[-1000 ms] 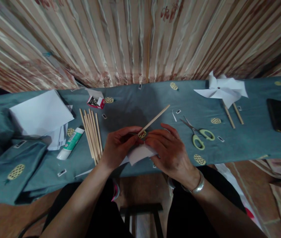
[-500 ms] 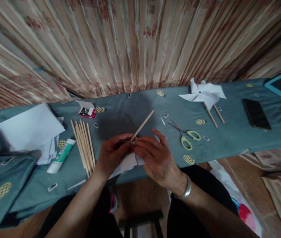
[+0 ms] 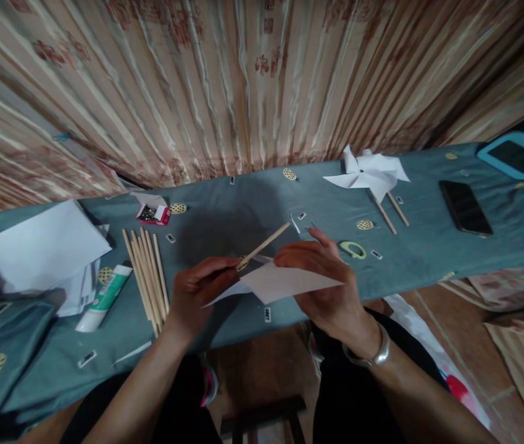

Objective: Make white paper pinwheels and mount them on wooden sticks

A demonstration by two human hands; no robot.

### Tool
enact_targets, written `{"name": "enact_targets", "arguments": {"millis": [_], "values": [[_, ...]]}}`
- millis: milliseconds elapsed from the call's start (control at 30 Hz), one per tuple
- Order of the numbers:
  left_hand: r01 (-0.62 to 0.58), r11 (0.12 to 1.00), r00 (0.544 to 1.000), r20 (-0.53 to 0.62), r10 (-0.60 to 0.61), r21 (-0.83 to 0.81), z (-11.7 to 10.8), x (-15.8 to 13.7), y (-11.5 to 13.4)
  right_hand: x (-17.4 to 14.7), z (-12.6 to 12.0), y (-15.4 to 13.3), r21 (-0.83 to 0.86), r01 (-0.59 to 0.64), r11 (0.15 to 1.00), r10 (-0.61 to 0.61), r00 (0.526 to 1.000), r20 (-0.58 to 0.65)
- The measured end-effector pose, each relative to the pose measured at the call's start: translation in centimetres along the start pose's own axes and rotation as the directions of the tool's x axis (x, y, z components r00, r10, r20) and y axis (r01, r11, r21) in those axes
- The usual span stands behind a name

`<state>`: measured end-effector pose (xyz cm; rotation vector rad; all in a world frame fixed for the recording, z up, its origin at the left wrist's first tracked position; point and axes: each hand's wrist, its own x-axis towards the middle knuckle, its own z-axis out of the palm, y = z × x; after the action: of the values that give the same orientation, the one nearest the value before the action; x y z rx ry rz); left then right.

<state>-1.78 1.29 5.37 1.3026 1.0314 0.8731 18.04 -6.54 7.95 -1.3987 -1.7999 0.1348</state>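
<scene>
Curtain [image 3: 224, 86] at the back, then the teal cloth [image 3: 428, 262] on the table. On it: paper stack [image 3: 44, 243] far L, white pinwheels [image 3: 375, 172] w/ sticks far R. Btwn these, nr the front edge, R hand [image 3: 331, 299] grips the folded paper [image 3: 284, 282], fingers on its upper edge, thumb hidden. L hand [image 3: 199, 293] pinches the lower end of a thin stick [image 3: 267, 242], tilted up to the R; can't tell if it has paper too. Step in hand, prob.: lining up paper w/ stick end. Next move calls for firm L pinch, light R touch, no creasing. Nearby: loose sticks [image 3: 145, 265], tube [image 3: 110, 295], scissors [image 3: 357, 256] part-hidden behind R hand, small red box [image 3: 164, 216], lid up.
</scene>
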Motion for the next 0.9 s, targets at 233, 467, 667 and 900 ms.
{"name": "enact_targets", "arguments": {"millis": [233, 467, 667, 900], "values": [[-0.041, 0.997, 0.999, 0.024, 0.040, 0.072, -0.1, -0.6, 0.3, -0.5, -1.7, -0.3, 0.002, -0.021, 1.000, 0.021, 0.993, -0.118], [-0.031, 0.995, 0.998, 0.049, 0.026, 0.094, -0.1, -0.9, 0.5, -0.9, -2.4, 0.1, -0.014, -0.009, 1.000, 0.007, 0.990, -0.142], [-0.025, 0.996, 0.999, 0.047, 0.021, 0.080, 0.1, -0.9, 0.8, -0.9, -2.4, 0.2, -0.017, -0.002, 1.000, -0.001, 0.988, -0.153], [-0.050, 0.997, 0.998, 0.050, 0.047, 0.061, 0.2, -0.9, 0.6, -0.7, -2.3, 0.0, -0.026, -0.011, 1.000, 0.007, 0.988, -0.155]]}}
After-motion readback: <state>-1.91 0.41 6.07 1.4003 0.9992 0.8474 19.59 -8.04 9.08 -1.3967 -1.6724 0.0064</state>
